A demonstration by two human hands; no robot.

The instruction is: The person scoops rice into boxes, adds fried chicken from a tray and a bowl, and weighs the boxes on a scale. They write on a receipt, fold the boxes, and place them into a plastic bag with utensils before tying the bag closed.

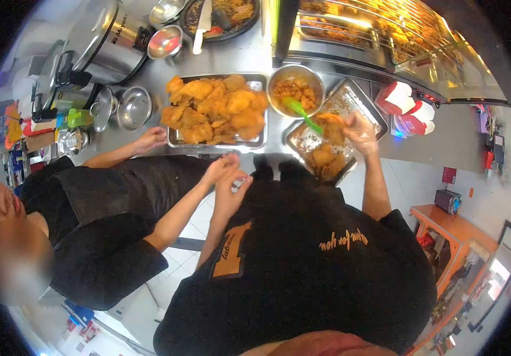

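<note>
My right hand (pixel 359 132) grips a piece of fried chicken (pixel 330 123) over a small metal tray (pixel 353 98) on the steel counter. More fried pieces (pixel 325 159) lie at that tray's near end. My left hand (pixel 231 188) is raised in front of my chest with its fingers apart and nothing in it. It is close to a co-worker's hand (pixel 223 165). A metal bowl (pixel 279 77) of fried bits stands behind the small tray, with a green utensil (pixel 303 116) leaning out of it.
A large tray (pixel 262 142) heaped with fried chicken sits at the counter's middle. The co-worker in black stands at my left, other hand (pixel 151 139) on the counter edge. Rice cooker (pixel 104 41), small pots (pixel 134 108), red-white boxes (pixel 406 104), a heated display case (pixel 386 29).
</note>
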